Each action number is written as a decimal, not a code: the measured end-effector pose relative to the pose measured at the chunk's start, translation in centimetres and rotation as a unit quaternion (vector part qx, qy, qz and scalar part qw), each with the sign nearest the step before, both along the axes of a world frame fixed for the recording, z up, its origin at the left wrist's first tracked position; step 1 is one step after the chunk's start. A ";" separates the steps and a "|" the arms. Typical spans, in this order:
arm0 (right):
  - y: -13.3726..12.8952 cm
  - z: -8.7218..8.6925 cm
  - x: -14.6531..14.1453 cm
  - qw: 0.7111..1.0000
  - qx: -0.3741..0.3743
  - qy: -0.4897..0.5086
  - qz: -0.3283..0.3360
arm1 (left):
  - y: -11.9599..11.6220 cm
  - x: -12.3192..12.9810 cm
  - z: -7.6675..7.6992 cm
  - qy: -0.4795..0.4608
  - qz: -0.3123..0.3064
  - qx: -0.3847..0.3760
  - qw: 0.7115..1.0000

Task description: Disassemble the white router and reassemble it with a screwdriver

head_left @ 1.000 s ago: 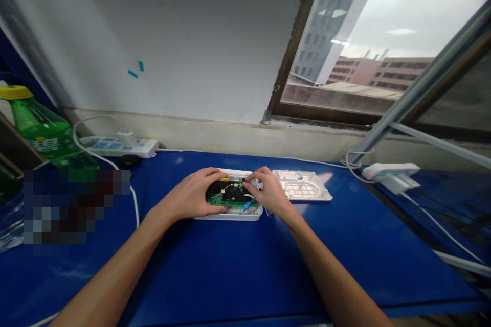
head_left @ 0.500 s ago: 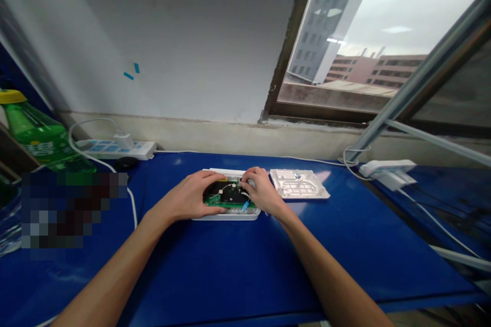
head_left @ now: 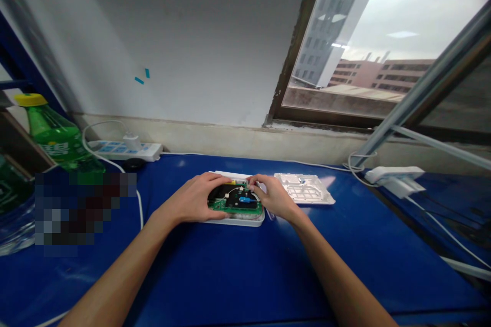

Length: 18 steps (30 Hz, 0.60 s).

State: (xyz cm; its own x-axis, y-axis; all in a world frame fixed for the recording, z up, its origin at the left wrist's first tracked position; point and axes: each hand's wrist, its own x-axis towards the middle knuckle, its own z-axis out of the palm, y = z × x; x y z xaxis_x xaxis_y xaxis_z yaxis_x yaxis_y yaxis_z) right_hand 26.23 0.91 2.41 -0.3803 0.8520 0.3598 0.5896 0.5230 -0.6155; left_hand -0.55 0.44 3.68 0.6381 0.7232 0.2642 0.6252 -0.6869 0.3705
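on the blue table (head_left: 238,271), the left hand (head_left: 190,200) holds the left end of an open white case (head_left: 245,223), which contains a green circuit board (head_left: 240,210) and a blue connector (head_left: 244,200). the right hand (head_left: 275,196) bunches its fingers (head_left: 258,179) near the board's far right corner; any grip there is hidden. a white cover (head_left: 305,189) lies to the right, a green bottle (head_left: 57,138) well left.

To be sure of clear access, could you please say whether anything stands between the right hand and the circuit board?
Nothing visible does: the right hand is at the right end of the circuit board, the blue connector to its left. What the hand covers is hidden.
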 end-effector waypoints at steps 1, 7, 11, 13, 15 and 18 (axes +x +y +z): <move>0.0 0.0 0.1 1.000 0.018 -0.008 0.001 | 0.0 0.0 0.0 0.003 0.000 -0.002 1.000; -0.1 0.2 0.6 0.999 0.025 -0.022 0.017 | -0.1 -0.3 0.1 -0.001 -0.019 -0.022 1.000; -0.4 0.7 0.8 0.999 0.019 0.020 0.047 | 0.0 -0.9 0.3 -0.020 -0.042 -0.067 0.997; -0.5 0.9 1.0 0.997 0.027 0.036 0.055 | 0.1 -1.1 0.2 -0.022 -0.051 -0.083 0.995; -0.6 1.0 1.1 0.997 0.035 0.042 0.061 | 0.2 -1.2 0.0 -0.021 -0.056 -0.083 0.995; -0.5 0.9 1.2 0.995 0.030 0.065 0.068 | 0.1 -1.0 -0.1 -0.021 -0.054 -0.069 0.996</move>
State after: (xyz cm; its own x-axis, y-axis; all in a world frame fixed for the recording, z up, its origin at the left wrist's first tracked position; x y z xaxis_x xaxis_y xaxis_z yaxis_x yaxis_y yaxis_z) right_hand 27.39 0.40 3.36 -0.4379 0.7714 0.4617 0.4274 0.6304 -0.6480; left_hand -1.52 0.51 3.61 0.7049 0.6818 0.1956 0.5322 -0.6907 0.4896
